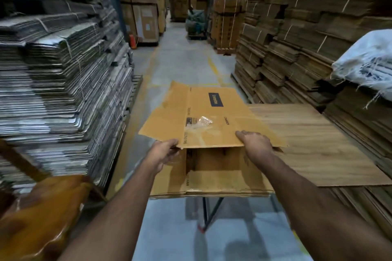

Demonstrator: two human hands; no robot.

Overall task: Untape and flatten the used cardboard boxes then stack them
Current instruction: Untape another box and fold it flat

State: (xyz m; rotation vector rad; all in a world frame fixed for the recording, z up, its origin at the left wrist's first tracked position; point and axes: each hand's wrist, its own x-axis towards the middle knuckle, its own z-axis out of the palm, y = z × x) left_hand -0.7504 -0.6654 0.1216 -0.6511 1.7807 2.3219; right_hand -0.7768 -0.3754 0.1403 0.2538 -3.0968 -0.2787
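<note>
Cardboard box (209,116), flattened, is gripped at its near edge by our left hand (162,153) and right hand (255,145) above a stack of flattened boxes (212,184) on a wood-grain tabletop (314,144), in a grey-floored warehouse aisle (180,59) between bundled cardboard.

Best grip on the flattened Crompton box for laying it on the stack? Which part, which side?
Grip the near long edge of the flattened Crompton box, approaching from the person's side. Left hand and right hand already pinch it there, spread apart. The panel is wide and floppy, with loose flaps on both ends, so a spread grip probably keeps it level over the stack.
</note>
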